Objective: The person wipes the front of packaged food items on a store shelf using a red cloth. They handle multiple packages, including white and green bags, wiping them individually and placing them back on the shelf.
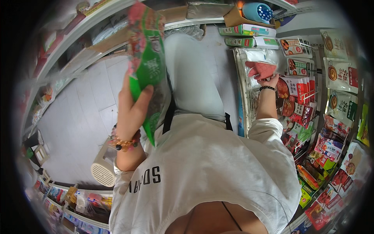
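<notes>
My left hand (130, 109) grips a green and red plastic food packet (150, 55), thumb across its front. The packet stands on end beside my left leg, and dried goods show dimly through its lower clear part. At the shelf on the right, my right hand (273, 80) holds a folded pink cloth (264, 69). The cloth lies over a white plastic package (260, 54) inside the wire shelf edge (244, 76). Just beside that hand hang red and white food pouches (292, 87). My right fingers are partly hidden by the cloth.
Several pouches (340, 73) line the right rack, with metal hooks sticking out. Green and white boxes (251, 30) and a blue tub (257, 12) stand ahead. A beige plastic stool (103, 168) is on the tiled floor (79, 117). Shelves (84, 52) curve along the left.
</notes>
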Action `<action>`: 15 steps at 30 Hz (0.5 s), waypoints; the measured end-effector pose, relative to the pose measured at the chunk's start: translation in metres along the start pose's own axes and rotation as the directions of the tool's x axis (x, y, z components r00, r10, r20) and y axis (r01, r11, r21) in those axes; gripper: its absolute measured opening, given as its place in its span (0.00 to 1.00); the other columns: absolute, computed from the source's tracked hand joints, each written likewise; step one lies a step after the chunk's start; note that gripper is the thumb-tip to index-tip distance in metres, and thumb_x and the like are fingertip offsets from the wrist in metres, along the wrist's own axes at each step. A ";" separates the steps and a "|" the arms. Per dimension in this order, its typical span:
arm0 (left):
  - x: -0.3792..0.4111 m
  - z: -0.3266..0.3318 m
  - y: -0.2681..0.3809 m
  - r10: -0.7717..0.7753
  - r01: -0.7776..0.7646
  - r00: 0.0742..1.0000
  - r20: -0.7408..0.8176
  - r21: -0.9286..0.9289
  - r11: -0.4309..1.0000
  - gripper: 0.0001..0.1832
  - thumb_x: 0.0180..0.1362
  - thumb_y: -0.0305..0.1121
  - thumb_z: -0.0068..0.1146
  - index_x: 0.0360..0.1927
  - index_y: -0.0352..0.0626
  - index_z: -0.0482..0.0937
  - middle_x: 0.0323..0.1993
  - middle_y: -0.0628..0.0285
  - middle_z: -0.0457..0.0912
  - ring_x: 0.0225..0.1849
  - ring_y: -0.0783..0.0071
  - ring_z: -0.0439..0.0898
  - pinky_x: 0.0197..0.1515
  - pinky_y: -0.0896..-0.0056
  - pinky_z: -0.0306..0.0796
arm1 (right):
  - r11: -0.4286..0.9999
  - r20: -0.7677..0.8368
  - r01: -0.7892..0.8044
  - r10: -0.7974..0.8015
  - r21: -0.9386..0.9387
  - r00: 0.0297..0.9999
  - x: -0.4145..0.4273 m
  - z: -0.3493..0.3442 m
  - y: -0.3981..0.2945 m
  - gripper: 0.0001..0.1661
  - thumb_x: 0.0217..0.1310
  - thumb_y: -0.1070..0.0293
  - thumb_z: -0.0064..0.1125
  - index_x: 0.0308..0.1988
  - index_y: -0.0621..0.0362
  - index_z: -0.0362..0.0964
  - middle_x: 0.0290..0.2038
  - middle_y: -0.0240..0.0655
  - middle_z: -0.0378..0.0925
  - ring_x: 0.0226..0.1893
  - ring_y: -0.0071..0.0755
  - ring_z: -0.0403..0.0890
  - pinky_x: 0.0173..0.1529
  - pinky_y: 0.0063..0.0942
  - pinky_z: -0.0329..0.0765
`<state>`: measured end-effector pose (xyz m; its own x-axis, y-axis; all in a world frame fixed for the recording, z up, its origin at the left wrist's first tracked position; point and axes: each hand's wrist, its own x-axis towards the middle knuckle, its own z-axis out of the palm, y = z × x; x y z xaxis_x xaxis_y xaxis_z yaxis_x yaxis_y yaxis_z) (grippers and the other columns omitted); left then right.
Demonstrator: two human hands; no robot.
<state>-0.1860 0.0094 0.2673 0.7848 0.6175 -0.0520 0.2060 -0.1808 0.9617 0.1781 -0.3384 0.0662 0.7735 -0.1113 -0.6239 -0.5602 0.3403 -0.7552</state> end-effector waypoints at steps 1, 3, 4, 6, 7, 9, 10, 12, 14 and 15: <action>0.003 0.006 -0.004 -0.021 0.020 0.999 0.029 0.036 0.999 0.28 0.55 0.25 0.48 0.60 0.36 0.60 0.36 0.58 0.78 0.37 0.74 0.74 0.45 0.76 0.67 | 0.992 -0.207 -0.078 0.056 -0.102 0.977 -0.008 0.010 -0.004 0.37 0.64 0.41 0.25 0.52 0.63 0.62 0.47 0.47 0.74 0.46 0.52 0.75 0.47 0.53 0.72; 0.010 0.025 -0.010 0.002 -0.006 0.999 0.049 0.088 0.996 0.30 0.55 0.27 0.48 0.63 0.39 0.58 0.30 0.56 0.80 0.31 0.72 0.77 0.38 0.72 0.70 | 0.996 0.254 -0.041 0.062 -0.085 0.965 -0.024 0.023 0.002 0.31 0.66 0.46 0.31 0.56 0.57 0.60 0.55 0.45 0.68 0.52 0.41 0.72 0.52 0.47 0.69; 0.010 0.033 -0.007 -0.040 0.034 0.998 0.052 0.097 0.995 0.31 0.54 0.27 0.49 0.63 0.39 0.57 0.27 0.55 0.79 0.27 0.70 0.77 0.34 0.71 0.71 | 0.964 0.242 0.041 0.025 -0.264 0.970 -0.109 0.082 0.002 0.30 0.65 0.47 0.36 0.59 0.53 0.58 0.61 0.42 0.60 0.57 0.34 0.66 0.55 0.40 0.66; 0.018 0.054 0.001 -0.107 0.094 0.987 0.123 0.107 0.990 0.33 0.52 0.30 0.52 0.63 0.40 0.56 0.27 0.51 0.78 0.28 0.57 0.78 0.33 0.63 0.72 | 0.981 0.799 0.091 0.086 -0.174 0.595 -0.167 0.101 0.027 0.46 0.58 0.34 0.42 0.66 0.52 0.45 0.65 0.41 0.52 0.64 0.40 0.56 0.60 0.39 0.62; 0.019 0.068 0.002 -0.002 -0.025 0.991 0.133 0.196 0.980 0.35 0.51 0.34 0.54 0.63 0.40 0.56 0.40 0.45 0.73 0.41 0.51 0.74 0.43 0.57 0.69 | 0.977 0.897 0.107 0.120 -0.182 0.425 -0.202 0.115 0.039 0.53 0.54 0.30 0.42 0.67 0.51 0.40 0.66 0.42 0.49 0.66 0.39 0.52 0.62 0.42 0.58; 0.018 0.093 -0.001 0.164 -0.199 0.978 0.128 0.354 0.914 0.37 0.51 0.40 0.56 0.63 0.41 0.56 0.55 0.39 0.65 0.56 0.45 0.68 0.54 0.51 0.65 | 0.984 0.926 0.110 0.088 -0.137 0.366 -0.255 0.139 0.064 0.51 0.57 0.32 0.42 0.66 0.57 0.41 0.65 0.39 0.51 0.65 0.34 0.52 0.65 0.34 0.54; 0.015 0.107 -0.004 0.231 -0.264 0.964 0.130 0.417 0.870 0.37 0.51 0.41 0.56 0.64 0.41 0.56 0.58 0.39 0.63 0.58 0.44 0.65 0.56 0.51 0.64 | 0.983 0.899 0.133 0.058 -0.127 0.433 -0.265 0.149 0.066 0.44 0.60 0.40 0.45 0.64 0.58 0.46 0.62 0.38 0.56 0.62 0.32 0.57 0.62 0.30 0.57; 0.010 0.109 -0.007 0.269 -0.332 0.943 0.198 0.467 0.820 0.38 0.50 0.42 0.58 0.64 0.42 0.56 0.61 0.39 0.58 0.62 0.43 0.60 0.59 0.51 0.60 | 0.980 0.824 0.071 0.118 -0.188 0.555 -0.259 0.157 0.065 0.29 0.64 0.53 0.47 0.58 0.59 0.56 0.53 0.34 0.66 0.53 0.25 0.66 0.54 0.23 0.64; 0.005 0.102 -0.009 0.208 -0.344 0.921 0.329 0.438 0.831 0.40 0.48 0.41 0.61 0.64 0.42 0.57 0.63 0.39 0.53 0.64 0.42 0.55 0.62 0.50 0.57 | 0.984 0.792 0.017 0.135 -0.180 0.596 -0.232 0.155 0.063 0.16 0.65 0.60 0.47 0.45 0.59 0.68 0.38 0.27 0.74 0.38 0.17 0.73 0.41 0.19 0.71; 0.006 0.100 -0.010 0.265 -0.351 0.929 0.259 0.387 0.853 0.41 0.47 0.39 0.62 0.64 0.41 0.56 0.63 0.40 0.54 0.64 0.45 0.56 0.62 0.52 0.57 | 0.983 0.771 0.029 0.123 -0.180 0.625 -0.230 0.156 0.056 0.16 0.65 0.60 0.48 0.47 0.59 0.68 0.40 0.29 0.74 0.40 0.19 0.74 0.43 0.20 0.72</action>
<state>-0.1252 -0.0616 0.2303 0.9349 0.3275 0.1364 0.1267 -0.6672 0.7341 0.0149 -0.1479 0.1982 0.6428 0.6923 -0.3279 -0.5819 0.1630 -0.7968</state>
